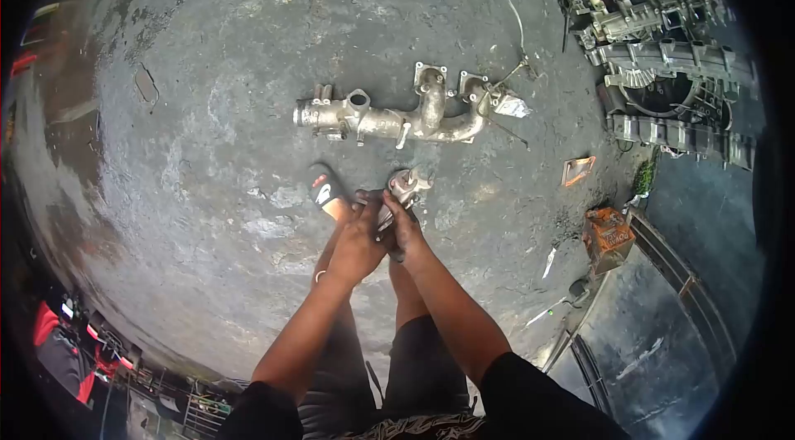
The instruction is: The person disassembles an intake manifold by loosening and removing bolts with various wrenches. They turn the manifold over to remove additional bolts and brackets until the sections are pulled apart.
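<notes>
A silvery metal part is held between my two hands, in front of my legs. My left hand wraps round its left side with the fingers closed. On the right side, my right hand grips the same part, its thumb along the metal. The fingers cover much of the lower part. Beyond the hands, a larger metal manifold with pipe branches and flanges lies on the grey concrete floor. My sandalled foot shows just left of the hands.
Several metal castings are piled at the upper right. An orange box and an orange-framed piece lie on the right. A thin pale cord lies beyond the manifold. A red and black motorbike stands at the lower left.
</notes>
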Demonstrator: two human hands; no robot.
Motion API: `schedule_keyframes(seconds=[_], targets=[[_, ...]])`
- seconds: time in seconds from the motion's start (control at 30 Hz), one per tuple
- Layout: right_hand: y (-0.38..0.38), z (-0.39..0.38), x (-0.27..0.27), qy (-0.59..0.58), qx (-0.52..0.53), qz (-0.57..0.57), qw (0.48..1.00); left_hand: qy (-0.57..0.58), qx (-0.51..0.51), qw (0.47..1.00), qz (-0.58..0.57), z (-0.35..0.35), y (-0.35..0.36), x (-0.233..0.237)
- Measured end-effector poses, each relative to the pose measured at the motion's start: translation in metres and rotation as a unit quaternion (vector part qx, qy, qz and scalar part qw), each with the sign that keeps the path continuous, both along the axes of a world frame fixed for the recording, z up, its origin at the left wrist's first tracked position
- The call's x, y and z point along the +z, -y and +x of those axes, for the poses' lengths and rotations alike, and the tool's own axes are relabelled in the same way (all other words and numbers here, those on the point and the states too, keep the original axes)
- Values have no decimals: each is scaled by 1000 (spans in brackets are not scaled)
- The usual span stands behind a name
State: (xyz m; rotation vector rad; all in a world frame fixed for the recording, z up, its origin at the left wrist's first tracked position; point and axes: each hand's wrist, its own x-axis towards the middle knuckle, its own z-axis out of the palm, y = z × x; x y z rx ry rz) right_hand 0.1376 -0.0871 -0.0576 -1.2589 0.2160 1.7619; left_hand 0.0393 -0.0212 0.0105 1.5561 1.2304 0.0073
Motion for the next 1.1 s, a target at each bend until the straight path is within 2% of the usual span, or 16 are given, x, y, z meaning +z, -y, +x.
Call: schedule_keyframes(seconds=[0.07, 0.17, 0.23, 0.37, 0.47, 0.57, 0.63, 0.7, 0.73, 0.77, 0.8, 0.87, 0.93, 1.0, 1.07, 1.1], targets=[[-24, 25, 2, -170, -120, -56, 976, 36, -1, 997, 74, 12, -10, -6], [-29, 45, -12, -155, -124, -58, 978, 29, 43, 999, -4, 17, 6, -32], [-25, 57, -21, -143, -135, -57, 979, 9, 47, 999, 16, 25, 15, -42], [-15, 60, -58, -49, -99, -57, 992, -1, 64, 998, 25, 20, 20, -78], [-13, 69, -102, -28, -93, -112, 989, -2, 39, 993, 110, 14, 18, -111], [-13, 78, -135, 54, -95, -185, 977, 14, 59, 992, 112, 0, 5, -133], [-5, 86, -167, 109, -113, -167, 973, 40, 71, 992, 100, -14, -4, -142], [2, 92, -190, 200, -145, -121, 962, 99, 67, 980, 156, -35, -15, -156], [6, 93, -195, 244, -148, -113, 952, 116, 113, 977, 139, -48, -19, -171], [18, 102, -210, 301, -89, -86, 946, 116, 118, 974, 151, -62, -25, -188], [37, 110, -229, 355, -39, -58, 932, 87, 146, 980, 104, -78, -32, -204], [77, 128, -274, 567, 156, -32, 808, 48, 187, 981, 30, -96, -58, -232], [99, 119, -273, 668, 147, 56, 727, 66, 171, 982, 38, -109, -78, -261], [132, 122, -295, 662, 307, -71, 680, 74, 148, 985, 43, -118, -97, -285], [159, 113, -301, 646, 350, -126, 666, 16, 90, 995, 36, -124, -107, -303], [169, 106, -306, 650, 332, -130, 671, 20, 74, 996, 46, -129, -110, -314]])
